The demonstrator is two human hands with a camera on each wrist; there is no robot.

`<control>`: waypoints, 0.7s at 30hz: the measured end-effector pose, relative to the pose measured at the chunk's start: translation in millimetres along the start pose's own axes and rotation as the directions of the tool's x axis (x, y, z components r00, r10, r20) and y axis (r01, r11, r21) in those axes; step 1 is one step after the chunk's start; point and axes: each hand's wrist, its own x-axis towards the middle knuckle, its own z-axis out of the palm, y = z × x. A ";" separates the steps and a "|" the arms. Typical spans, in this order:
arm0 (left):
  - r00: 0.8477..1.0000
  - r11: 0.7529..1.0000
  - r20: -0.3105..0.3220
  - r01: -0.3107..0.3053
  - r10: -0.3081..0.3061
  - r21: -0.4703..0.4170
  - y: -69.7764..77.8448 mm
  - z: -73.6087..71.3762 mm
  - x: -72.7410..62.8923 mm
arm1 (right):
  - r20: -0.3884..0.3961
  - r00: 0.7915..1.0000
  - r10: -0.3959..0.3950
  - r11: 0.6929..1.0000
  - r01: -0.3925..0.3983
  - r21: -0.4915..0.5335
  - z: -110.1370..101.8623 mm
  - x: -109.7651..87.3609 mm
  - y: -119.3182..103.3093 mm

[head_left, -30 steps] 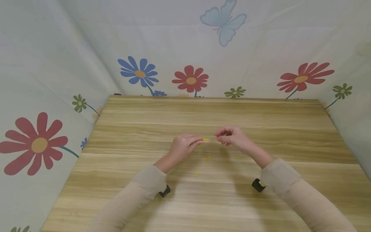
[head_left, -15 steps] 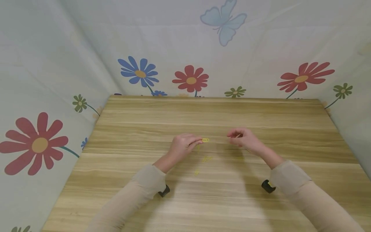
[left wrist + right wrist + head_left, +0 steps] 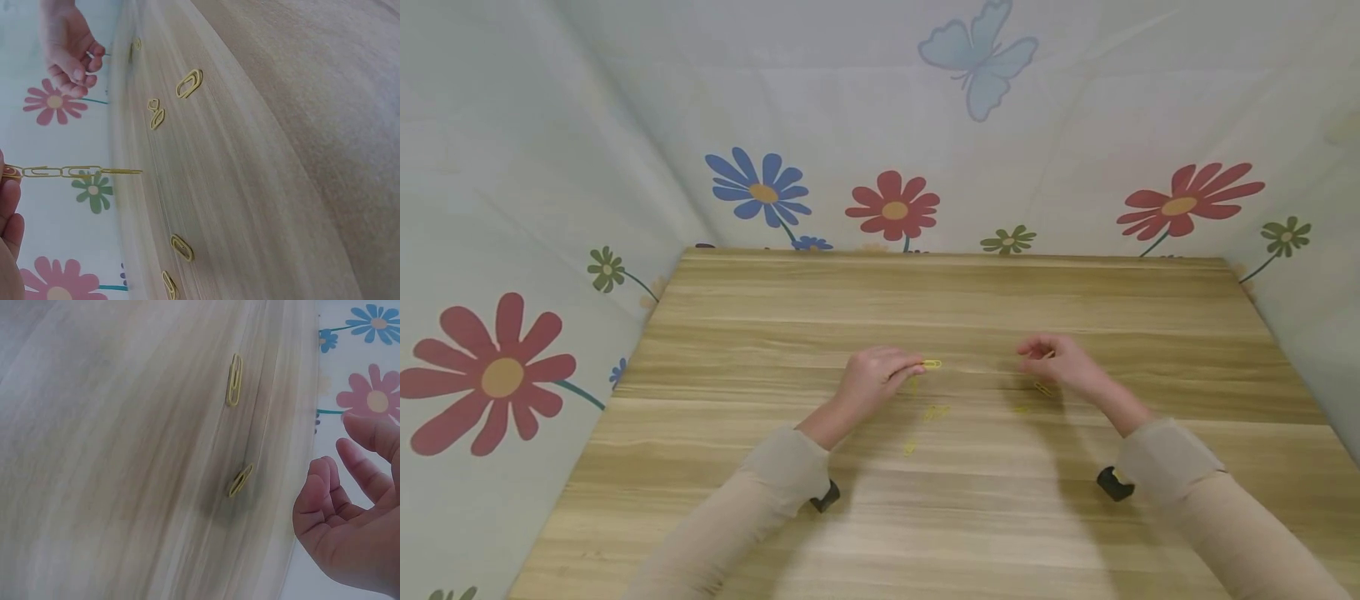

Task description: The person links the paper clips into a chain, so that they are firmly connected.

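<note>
In the head view, my left hand [image 3: 880,375] pinches a yellow paper clip [image 3: 932,364] above the table. From those fingertips hangs a chain of linked paper clips [image 3: 81,170], seen sideways in the left wrist view. My right hand [image 3: 1060,363] hovers off to the right, its fingers loosely bent. Nothing shows between its fingers [image 3: 310,499] in the right wrist view. Below and near it lie two loose paper clips; one paper clip [image 3: 234,380] is nearer the top of that view, the other paper clip [image 3: 240,480] lower down.
More loose paper clips [image 3: 936,412] lie on the wooden table [image 3: 820,300] between my hands, with another paper clip [image 3: 910,448] closer to me. A flower-printed curtain [image 3: 1045,133] stands behind the table and along its sides.
My right hand has moved right, away from the left hand, and a loose paper clip now shows beneath it. The left hand holds its place with the chain.
</note>
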 end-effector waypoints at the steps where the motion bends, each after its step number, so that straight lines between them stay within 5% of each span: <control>1: 1.000 1.000 0.000 0.000 0.000 0.002 0.0 0.1 -0.1 | 0.000 1.000 0.002 1.000 -0.002 -0.004 -0.8 -0.2 1.8; 21: 0.999 1.000 0.025 0.028 -0.029 0.013 3.0 0.1 -0.6 | -0.086 0.996 -0.001 0.987 -0.012 -0.160 -3.8 -16.2 40.6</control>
